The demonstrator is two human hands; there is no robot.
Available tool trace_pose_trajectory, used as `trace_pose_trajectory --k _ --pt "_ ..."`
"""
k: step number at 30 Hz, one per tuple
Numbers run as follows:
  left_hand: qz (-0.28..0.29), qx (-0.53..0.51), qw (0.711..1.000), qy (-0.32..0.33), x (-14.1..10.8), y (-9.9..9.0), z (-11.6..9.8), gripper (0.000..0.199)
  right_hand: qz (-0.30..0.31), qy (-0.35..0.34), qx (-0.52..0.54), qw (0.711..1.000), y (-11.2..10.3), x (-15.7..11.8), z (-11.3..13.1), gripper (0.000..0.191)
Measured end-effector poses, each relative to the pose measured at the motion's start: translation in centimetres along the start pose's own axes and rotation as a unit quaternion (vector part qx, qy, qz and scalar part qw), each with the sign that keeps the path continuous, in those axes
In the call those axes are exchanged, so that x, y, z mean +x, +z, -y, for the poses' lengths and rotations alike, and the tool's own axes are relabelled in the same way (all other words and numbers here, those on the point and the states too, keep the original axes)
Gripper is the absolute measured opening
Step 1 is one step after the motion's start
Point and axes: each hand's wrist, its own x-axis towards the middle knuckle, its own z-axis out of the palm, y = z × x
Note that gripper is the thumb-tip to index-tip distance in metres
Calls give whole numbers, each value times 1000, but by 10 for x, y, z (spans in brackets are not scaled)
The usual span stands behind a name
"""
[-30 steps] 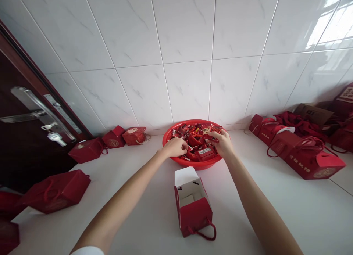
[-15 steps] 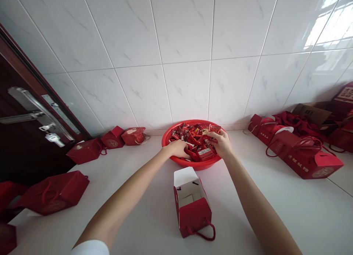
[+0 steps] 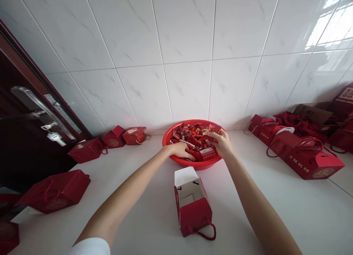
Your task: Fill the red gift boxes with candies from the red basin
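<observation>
Red-wrapped sweets point(image 3: 194, 137) fill a round red plastic basket point(image 3: 190, 164) against the tiled wall. My left hand point(image 3: 182, 150) reaches into the basket's left front, its fingers among the packets; whether it grips one is hidden. At the right side my right hand point(image 3: 221, 142) has its thumb and fingers closed on a red packet point(image 3: 215, 129). In front of the basket stands a red gift box point(image 3: 195, 214), its top open, white inside, with a rope handle hanging toward me.
Closed red boxes point(image 3: 63, 190) line the left side by a dark door point(image 3: 16, 137) with keys in its lock. More red boxes point(image 3: 306, 155) and a brown carton point(image 3: 313, 113) crowd the right.
My left hand has shifted slightly right among the sweets, its fingers now more stretched out. My right hand has hardly moved. The whole view has shifted slightly.
</observation>
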Motion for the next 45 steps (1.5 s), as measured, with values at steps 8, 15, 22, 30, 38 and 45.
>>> trace_pose_trajectory --k 8,15,22,30,38,45 --pt "125 -70 990 7 -1 -9 -4 27 5 1 1 1000 -1 0 -1 29" --pt "183 -144 972 -2 -1 -10 -4 33 10 -7 -7 1000 -2 1 -1 27" --pt "190 -225 955 -14 0 -7 -1 32 14 1 -20 1000 -3 2 0 32" --pt "93 -337 936 42 0 -9 11 49 3 2 -19 1000 0 1 2 29" --pt "-122 -416 897 86 3 -5 15 59 0 9 -18 1000 0 0 2 33" --pt "-184 -442 876 57 5 -4 16 52 12 11 -27 1000 -3 2 1 32"
